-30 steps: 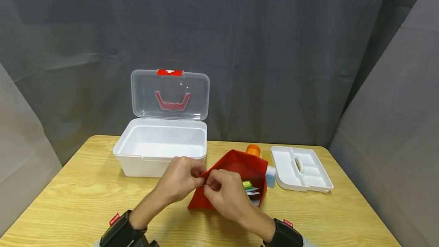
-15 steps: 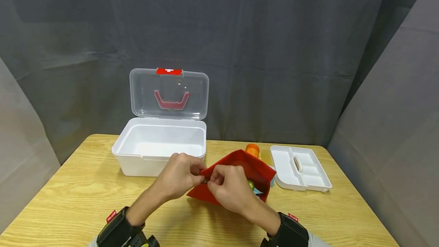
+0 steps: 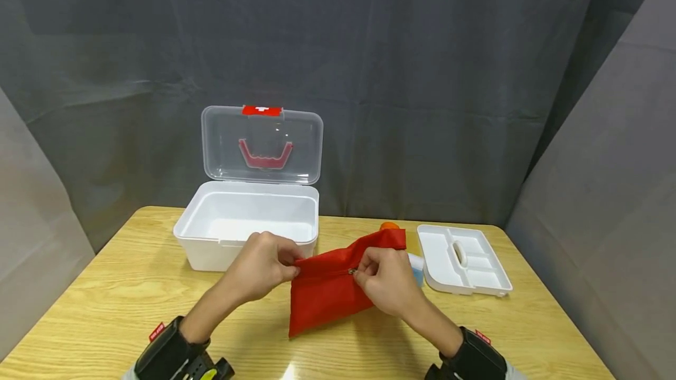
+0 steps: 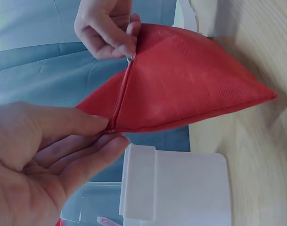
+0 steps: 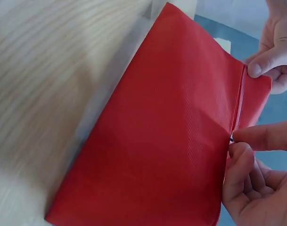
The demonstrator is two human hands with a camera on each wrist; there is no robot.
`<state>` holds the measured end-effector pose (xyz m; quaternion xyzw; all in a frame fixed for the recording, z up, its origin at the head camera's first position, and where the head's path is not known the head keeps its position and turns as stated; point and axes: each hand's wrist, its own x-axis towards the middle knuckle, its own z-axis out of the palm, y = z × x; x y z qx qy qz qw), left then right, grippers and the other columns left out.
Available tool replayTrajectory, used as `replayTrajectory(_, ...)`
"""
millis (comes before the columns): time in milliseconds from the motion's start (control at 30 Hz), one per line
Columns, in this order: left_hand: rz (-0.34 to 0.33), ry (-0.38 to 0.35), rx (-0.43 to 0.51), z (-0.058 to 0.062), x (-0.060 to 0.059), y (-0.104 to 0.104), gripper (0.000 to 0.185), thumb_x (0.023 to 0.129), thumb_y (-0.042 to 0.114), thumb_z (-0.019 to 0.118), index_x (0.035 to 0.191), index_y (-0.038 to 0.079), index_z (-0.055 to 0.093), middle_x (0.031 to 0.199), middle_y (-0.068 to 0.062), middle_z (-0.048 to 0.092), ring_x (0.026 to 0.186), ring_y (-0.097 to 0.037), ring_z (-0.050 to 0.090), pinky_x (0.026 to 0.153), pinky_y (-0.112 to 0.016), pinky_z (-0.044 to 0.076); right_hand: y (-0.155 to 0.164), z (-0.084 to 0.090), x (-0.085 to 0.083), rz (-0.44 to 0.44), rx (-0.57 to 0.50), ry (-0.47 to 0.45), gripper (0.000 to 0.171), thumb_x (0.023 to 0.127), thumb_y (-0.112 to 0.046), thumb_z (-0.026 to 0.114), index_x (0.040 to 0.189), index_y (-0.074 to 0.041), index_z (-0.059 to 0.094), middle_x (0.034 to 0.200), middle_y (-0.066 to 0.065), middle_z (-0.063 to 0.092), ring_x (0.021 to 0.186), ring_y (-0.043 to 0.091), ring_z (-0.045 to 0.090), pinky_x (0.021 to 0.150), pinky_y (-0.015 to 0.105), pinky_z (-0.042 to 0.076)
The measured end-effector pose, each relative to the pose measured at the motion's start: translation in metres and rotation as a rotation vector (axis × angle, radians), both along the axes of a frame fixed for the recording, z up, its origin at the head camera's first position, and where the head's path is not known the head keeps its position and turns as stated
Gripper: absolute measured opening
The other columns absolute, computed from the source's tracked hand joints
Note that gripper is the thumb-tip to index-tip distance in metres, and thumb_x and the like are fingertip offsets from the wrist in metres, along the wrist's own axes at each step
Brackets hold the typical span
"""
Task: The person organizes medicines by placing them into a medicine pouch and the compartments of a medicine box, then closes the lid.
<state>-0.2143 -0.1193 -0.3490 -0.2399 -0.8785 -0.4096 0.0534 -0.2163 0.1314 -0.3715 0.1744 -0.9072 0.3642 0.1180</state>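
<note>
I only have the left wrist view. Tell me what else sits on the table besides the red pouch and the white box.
Observer: A white divided tray lies at the table's right end.
Operator: Report the box lid.
Observer: The clear lid stands upright, open; the box shows nothing inside.
Operator: Say what is behind the pouch.
Observer: An orange cap peeks over the red pouch, which the left hand and right hand both pinch.

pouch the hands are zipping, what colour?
Red pouch, plain with a matching red zip; clearest in the right wrist view.
</note>
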Motion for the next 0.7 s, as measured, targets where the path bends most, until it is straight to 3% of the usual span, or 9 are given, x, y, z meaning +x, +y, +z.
replayTrajectory(167,0.043,0.004,-0.006,0.002,-0.004,-0.006,0.014,0.079,-0.005,0.076,0.089,0.003,0.079,0.081,-0.008,0.077,0.069,-0.009,0.071,0.063,-0.021,0.059,0.020,0.005,-0.001,-0.035,0.048,0.021,0.023,0.079,-0.003,0.071,0.063,-0.017,0.062,0.056,-0.010,0.057,0.054,0.007,0.051,0.049,0.023,0.043)
replayTrajectory(467,0.136,-0.025,-0.026,0.000,-0.008,-0.026,0.011,0.078,-0.004,0.077,0.085,0.005,0.077,0.075,-0.004,0.075,0.067,-0.009,0.069,0.062,-0.022,0.058,0.075,-0.001,-0.012,-0.176,0.073,0.050,0.020,0.076,-0.002,0.073,0.064,-0.014,0.063,0.054,-0.006,0.056,0.051,0.009,0.049,0.055,0.027,0.041)
replayTrajectory(633,0.128,-0.050,-0.016,-0.002,-0.010,-0.031,0.012,0.078,-0.005,0.075,0.084,0.005,0.077,0.074,-0.002,0.074,0.067,-0.009,0.069,0.062,-0.022,0.058,0.089,-0.008,-0.016,-0.198,0.094,0.040,0.020,0.077,-0.005,0.075,0.064,-0.015,0.063,0.053,-0.007,0.055,0.051,0.011,0.050,0.073,0.039,0.042)
replayTrajectory(700,0.117,-0.064,-0.011,-0.003,-0.011,-0.031,0.012,0.078,-0.005,0.076,0.085,0.005,0.077,0.074,-0.002,0.074,0.067,-0.010,0.069,0.062,-0.022,0.058,0.091,-0.011,-0.017,-0.197,0.105,0.054,0.021,0.077,-0.005,0.075,0.064,-0.015,0.062,0.053,-0.007,0.055,0.051,0.012,0.050,0.087,0.049,0.042)
